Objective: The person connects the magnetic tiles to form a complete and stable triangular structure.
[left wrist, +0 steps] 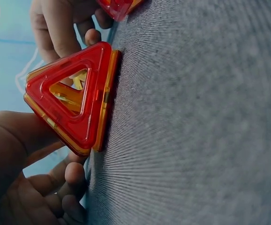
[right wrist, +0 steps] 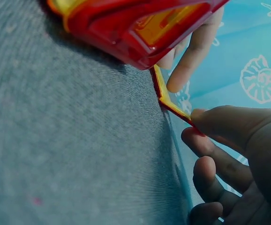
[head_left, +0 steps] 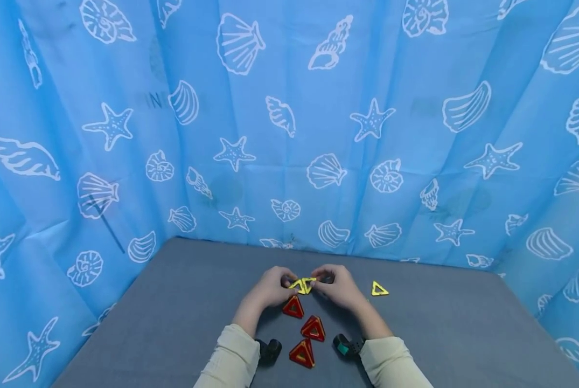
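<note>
Two yellow triangle tiles [head_left: 302, 285] meet point to point above the far middle of the grey tabletop [head_left: 464, 334], held between both hands. The left hand [head_left: 271, 287] pinches the tile on its side with thumb and curled fingers, and the right hand [head_left: 337, 287] pinches the other the same way, so neither hand is spread. From the head view the tiles seem to touch at their tips, though the fingers hide part of the join.

Just at 6 o'clock of the held tiles, between the two wrists, a red triangle tile [head_left: 293, 307] stands on the tabletop. In the left wrist view it fills the frame as a red and orange frame standing on edge, with the left hand's curled fingers [left wrist: 72, 176] beside it. A second red triangle [head_left: 313, 328] sits nearer the person, at about 5 o'clock from the first, and a third red triangle [head_left: 302, 353] lies closest, between the cream sleeves [head_left: 391, 366]. In the right wrist view a red tile crosses the top of the frame, and the right hand's thumb presses the red-lined edge of the tile it holds.

A single yellow triangle [head_left: 379, 289] lies flat at 3 o'clock of the right hand, near it but apart. A blue curtain with white shells and starfish [head_left: 289, 134] closes the tabletop at 12 o'clock and on both sides.
</note>
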### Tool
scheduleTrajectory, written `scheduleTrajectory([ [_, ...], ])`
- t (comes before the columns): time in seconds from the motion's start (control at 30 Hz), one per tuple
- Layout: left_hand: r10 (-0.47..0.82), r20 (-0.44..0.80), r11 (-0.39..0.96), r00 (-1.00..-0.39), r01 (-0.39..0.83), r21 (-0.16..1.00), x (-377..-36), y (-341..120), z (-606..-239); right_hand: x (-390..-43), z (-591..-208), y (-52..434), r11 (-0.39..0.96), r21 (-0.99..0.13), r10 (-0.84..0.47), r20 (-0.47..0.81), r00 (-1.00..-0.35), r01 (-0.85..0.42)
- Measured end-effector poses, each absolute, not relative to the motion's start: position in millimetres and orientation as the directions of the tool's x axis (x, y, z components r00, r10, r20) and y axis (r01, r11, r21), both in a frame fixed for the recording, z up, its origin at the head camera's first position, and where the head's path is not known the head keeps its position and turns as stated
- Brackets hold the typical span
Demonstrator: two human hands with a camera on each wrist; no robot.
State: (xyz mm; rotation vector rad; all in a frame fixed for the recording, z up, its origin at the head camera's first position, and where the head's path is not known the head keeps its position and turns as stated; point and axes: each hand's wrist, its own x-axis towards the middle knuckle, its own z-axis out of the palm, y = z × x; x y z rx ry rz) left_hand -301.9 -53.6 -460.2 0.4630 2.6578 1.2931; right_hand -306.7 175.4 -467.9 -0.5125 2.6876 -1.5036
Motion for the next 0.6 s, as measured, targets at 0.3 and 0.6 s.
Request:
scheduleTrajectory([
  [0.3,0.36,-0.003,0.568,-0.933,0.217,0.794,-298.9,-52.6,-452.1,-305.3,-465.0,173.2,0.435,-0.847,-0.337,0.161,-0.928,-0.305],
  [0.6,0.417,0.04,0.569,-0.908,0.295,0.767,-300.3,-50.9,-451.7,-302.2,-462.9,167.8,0.412,-0.842,-0.375,0.192,-0.907,-0.348],
])
